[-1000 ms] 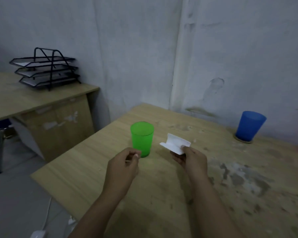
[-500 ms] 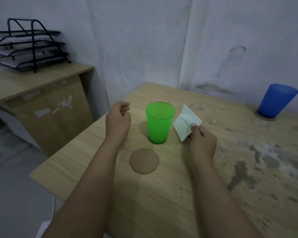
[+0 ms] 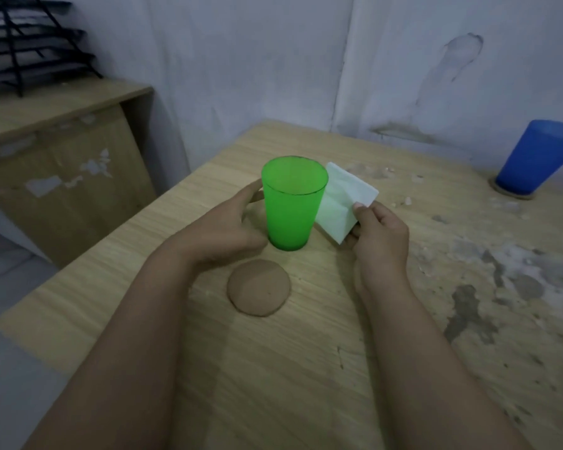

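Note:
A green plastic cup (image 3: 291, 206) stands upright on the wooden table (image 3: 306, 368). My left hand (image 3: 223, 227) wraps round its left side, thumb near the base and fingers reaching behind it. Right of the cup, my right hand (image 3: 379, 233) pinches a folded white napkin (image 3: 342, 203) between thumb and fingers, holding it just above the table and close against the cup. A round brown coaster (image 3: 258, 287) lies flat on the table just in front of the cup.
A blue cup (image 3: 538, 157) stands on another coaster (image 3: 511, 193) at the far right by the wall. A second desk (image 3: 62, 125) with a black stacked paper tray (image 3: 23, 50) is to the left, across a gap. The table's right side is stained.
My left hand has moved right from beside the cup and taken hold of it. The right hand has brought the napkin closer to the cup. The view has moved nearer.

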A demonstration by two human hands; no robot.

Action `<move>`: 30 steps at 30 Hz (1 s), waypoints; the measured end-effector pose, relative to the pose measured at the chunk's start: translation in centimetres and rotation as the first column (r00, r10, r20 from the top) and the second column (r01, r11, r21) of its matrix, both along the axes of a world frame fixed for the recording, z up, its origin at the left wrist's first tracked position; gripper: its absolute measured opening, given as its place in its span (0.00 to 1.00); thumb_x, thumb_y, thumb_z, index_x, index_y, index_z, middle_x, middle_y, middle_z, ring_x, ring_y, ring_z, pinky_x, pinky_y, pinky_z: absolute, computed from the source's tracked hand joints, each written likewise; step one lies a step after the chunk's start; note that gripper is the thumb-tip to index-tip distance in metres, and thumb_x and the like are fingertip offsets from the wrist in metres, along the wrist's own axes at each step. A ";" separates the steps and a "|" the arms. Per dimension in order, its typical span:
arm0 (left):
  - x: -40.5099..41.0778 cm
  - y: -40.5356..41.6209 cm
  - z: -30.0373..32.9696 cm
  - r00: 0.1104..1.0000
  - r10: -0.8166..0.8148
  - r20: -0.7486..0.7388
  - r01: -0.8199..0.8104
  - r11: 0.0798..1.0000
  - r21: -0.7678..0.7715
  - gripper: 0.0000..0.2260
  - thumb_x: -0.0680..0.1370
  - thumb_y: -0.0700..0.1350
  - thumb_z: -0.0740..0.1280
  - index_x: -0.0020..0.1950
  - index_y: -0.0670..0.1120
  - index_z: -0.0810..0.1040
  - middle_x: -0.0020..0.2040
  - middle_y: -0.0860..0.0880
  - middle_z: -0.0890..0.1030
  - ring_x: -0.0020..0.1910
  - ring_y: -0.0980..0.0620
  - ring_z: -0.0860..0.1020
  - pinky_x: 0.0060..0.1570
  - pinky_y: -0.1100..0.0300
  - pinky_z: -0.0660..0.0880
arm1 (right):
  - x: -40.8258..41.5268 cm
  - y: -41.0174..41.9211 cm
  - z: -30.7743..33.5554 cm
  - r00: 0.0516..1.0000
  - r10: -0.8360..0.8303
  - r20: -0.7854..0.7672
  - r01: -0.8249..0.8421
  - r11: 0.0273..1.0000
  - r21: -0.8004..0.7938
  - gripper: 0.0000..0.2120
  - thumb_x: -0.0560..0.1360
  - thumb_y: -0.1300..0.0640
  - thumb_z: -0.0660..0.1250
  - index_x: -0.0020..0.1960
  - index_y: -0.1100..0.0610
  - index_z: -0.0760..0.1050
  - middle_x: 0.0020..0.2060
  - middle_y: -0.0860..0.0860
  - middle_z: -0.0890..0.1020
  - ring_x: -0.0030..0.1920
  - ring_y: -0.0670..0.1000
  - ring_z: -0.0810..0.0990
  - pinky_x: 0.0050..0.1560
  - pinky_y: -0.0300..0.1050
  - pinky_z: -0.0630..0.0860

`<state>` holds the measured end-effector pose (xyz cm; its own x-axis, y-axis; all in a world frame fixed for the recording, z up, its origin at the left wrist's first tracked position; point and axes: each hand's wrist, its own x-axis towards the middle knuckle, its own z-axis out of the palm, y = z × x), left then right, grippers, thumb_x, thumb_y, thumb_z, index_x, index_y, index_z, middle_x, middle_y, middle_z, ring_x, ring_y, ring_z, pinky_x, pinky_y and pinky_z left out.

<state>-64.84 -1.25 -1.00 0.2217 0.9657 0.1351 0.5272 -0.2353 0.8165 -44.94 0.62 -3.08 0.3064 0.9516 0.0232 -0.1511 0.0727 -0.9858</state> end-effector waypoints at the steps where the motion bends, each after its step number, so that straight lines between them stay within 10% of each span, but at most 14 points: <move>1: -0.1 0.1 -0.1 1.000 -0.020 0.016 0.021 0.999 -0.034 0.40 0.63 0.43 0.70 0.74 0.48 0.60 0.65 0.57 0.72 0.53 0.75 0.73 0.49 0.77 0.68 | -0.1 -0.1 0.0 1.000 0.003 -0.006 -0.003 1.000 -0.004 0.15 0.73 0.59 0.63 0.33 0.47 0.81 0.37 0.52 0.81 0.41 0.54 0.78 0.45 0.54 0.74; 7: 0.3 0.6 -0.3 0.997 0.045 0.068 -0.043 0.999 -0.031 0.49 0.55 0.58 0.80 0.72 0.52 0.62 0.68 0.56 0.71 0.67 0.62 0.69 0.68 0.57 0.66 | 0.0 -0.2 0.4 1.000 0.013 -0.005 -0.013 1.000 -0.018 0.15 0.73 0.61 0.63 0.34 0.47 0.82 0.37 0.48 0.83 0.41 0.54 0.80 0.44 0.53 0.75; 22: 2.5 0.7 0.1 0.918 0.152 0.367 -0.211 0.970 0.124 0.23 0.62 0.50 0.78 0.55 0.54 0.76 0.50 0.57 0.83 0.51 0.59 0.81 0.48 0.65 0.77 | -0.4 -0.3 0.6 0.993 0.090 -0.073 -0.091 0.996 -0.003 0.17 0.74 0.66 0.61 0.36 0.50 0.82 0.42 0.54 0.85 0.46 0.58 0.82 0.54 0.61 0.77; 30: 3.0 0.3 1.4 0.795 0.178 0.581 -0.312 0.940 0.139 0.17 0.67 0.48 0.73 0.54 0.47 0.77 0.45 0.57 0.84 0.48 0.59 0.82 0.44 0.67 0.76 | -1.5 -0.9 1.0 0.921 0.284 -0.266 -0.286 0.958 0.032 0.14 0.76 0.69 0.58 0.45 0.57 0.80 0.37 0.54 0.85 0.36 0.49 0.83 0.38 0.41 0.81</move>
